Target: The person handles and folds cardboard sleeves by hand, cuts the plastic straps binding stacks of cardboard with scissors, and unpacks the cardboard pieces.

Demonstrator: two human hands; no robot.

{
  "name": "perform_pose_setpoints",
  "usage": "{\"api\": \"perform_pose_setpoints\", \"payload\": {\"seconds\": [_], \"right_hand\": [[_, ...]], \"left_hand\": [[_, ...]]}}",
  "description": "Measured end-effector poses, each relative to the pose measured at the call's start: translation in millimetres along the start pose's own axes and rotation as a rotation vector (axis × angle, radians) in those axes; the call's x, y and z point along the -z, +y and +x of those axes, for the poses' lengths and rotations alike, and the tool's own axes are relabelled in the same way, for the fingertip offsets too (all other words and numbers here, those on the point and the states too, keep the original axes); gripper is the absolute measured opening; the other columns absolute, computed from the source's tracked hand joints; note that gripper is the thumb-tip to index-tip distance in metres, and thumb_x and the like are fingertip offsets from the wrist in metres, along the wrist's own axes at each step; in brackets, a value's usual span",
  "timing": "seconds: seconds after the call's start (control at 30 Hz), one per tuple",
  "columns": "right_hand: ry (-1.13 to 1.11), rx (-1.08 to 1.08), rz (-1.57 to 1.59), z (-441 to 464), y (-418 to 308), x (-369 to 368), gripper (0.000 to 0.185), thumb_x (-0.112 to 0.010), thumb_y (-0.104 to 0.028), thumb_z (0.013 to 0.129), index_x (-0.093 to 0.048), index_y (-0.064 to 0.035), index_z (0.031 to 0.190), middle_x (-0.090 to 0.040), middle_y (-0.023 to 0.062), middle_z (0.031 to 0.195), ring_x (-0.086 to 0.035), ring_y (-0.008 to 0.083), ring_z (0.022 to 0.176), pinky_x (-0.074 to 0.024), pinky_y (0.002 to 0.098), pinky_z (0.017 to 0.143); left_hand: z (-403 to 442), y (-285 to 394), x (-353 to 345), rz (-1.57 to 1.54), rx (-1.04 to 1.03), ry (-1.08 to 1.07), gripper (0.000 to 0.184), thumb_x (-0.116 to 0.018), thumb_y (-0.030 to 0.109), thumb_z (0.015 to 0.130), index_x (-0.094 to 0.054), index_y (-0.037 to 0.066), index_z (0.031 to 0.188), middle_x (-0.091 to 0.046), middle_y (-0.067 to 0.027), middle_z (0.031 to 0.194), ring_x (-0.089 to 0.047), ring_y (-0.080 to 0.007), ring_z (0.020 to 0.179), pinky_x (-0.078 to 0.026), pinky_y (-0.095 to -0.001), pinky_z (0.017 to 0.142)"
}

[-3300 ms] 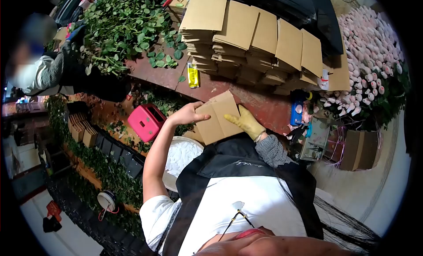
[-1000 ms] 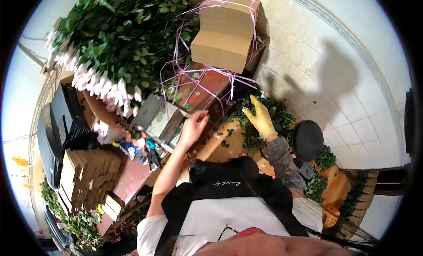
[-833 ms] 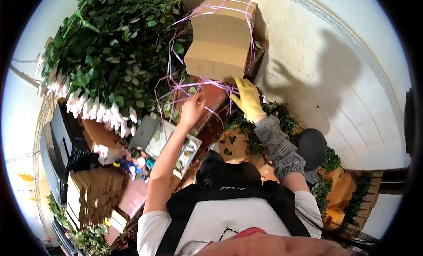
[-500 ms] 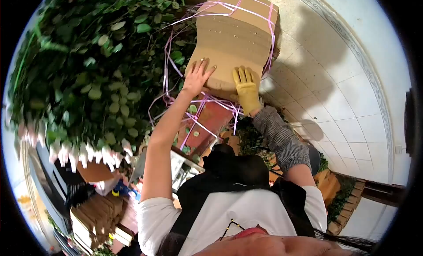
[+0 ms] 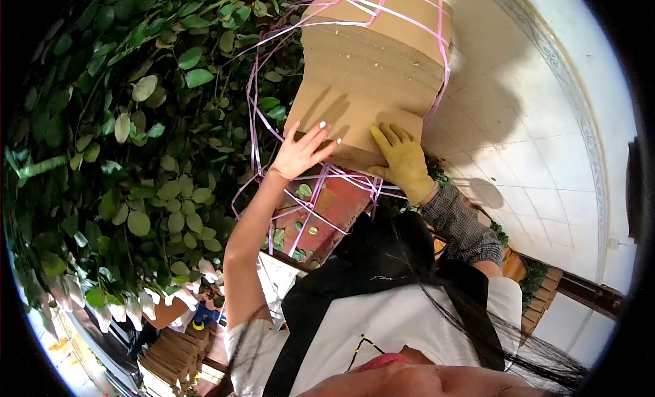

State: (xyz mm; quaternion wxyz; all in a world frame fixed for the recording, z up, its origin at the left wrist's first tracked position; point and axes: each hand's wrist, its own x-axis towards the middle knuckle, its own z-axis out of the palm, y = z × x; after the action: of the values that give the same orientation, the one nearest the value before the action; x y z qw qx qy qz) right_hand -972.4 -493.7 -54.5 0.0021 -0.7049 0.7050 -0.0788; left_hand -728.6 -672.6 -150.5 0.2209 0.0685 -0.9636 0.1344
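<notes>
One wide head-worn view, forward and steeply down, hands (image 5: pixel 298 155) close ahead, white shirt (image 5: pixel 329 334) nearest.

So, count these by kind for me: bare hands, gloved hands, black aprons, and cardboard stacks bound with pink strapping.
Bare left hand: 1
Yellow-gloved right hand: 1
Black apron: 1
Strapped cardboard stack: 1
Total: 4

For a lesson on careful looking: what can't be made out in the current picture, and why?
All in the head view:
Cardboard: far end cut off by the top edge.
Left hand and right hand: palms hidden by the backs of the hands.
Apron: lettering too small to read.
Leaves: whatever lies beneath is hidden by them.
</notes>
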Motion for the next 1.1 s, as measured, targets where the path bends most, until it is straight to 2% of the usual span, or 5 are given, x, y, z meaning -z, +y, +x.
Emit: {"api": "perform_pose_setpoints", "payload": {"seconds": [0.13,0.5,0.6,0.87,1.1], "right_hand": [[-0.082,-0.056,0.099,5,-4,12,0.091,-0.083,-0.038,0.069,-0.044,-0.0102,0.147,-0.056,0.0137,0.140,-0.052,0.0354,0.128,-0.0425,0.0474,0.105],[0.003,-0.088,0.144,14,6,38,0.083,-0.085,-0.029,0.067,-0.051,-0.0076,0.140,-0.061,0.0142,0.130,-0.056,0.0353,0.120,-0.0456,0.0475,0.102],[0.067,-0.119,0.050,13,25,41,0.081,-0.084,-0.027,0.068,-0.051,-0.0069,0.139,-0.061,0.0153,0.129,-0.056,0.0352,0.120,-0.0453,0.0475,0.103],[0.151,-0.093,0.091,26,42,33,0.082,-0.085,-0.028,0.067,-0.051,-0.0047,0.139,-0.058,0.0165,0.134,-0.053,0.0382,0.123,-0.0430,0.0477,0.107],[0.001,-0.079,0.015,14,73,-6,0.097,-0.086,-0.041,0.061,-0.048,-0.0058,0.142,-0.050,0.0187,0.144,-0.046,0.0379,0.134,-0.0349,0.0484,0.114]], "left_hand": [[-15,6,-16,0.014,-0.055,-0.079,0.050,-0.055,0.024,0.092,-0.049,0.037,0.141,-0.045,-0.0031,0.153,-0.046,-0.0166,0.135,-0.031,-0.0604,0.110],[11,-12,-27,0.107,-0.158,0.139,0.043,-0.057,0.029,0.090,-0.057,0.037,0.132,-0.055,-0.0066,0.141,-0.053,-0.0227,0.127,-0.029,-0.0543,0.114],[50,-22,2,0.069,-0.149,-0.011,0.044,-0.057,0.029,0.091,-0.056,0.035,0.134,-0.057,-0.0080,0.134,-0.054,-0.0246,0.124,-0.033,-0.0530,0.113],[80,-46,6,-0.087,-0.047,0.057,0.057,-0.065,0.052,0.086,-0.053,0.037,0.139,-0.052,-0.0099,0.140,-0.052,-0.0265,0.126,-0.040,-0.0440,0.108],[87,-15,-14,-0.216,0.014,0.001,0.055,-0.073,0.049,0.081,-0.064,0.022,0.128,-0.056,-0.0091,0.136,-0.054,-0.0271,0.124,-0.047,-0.0415,0.097]]}}
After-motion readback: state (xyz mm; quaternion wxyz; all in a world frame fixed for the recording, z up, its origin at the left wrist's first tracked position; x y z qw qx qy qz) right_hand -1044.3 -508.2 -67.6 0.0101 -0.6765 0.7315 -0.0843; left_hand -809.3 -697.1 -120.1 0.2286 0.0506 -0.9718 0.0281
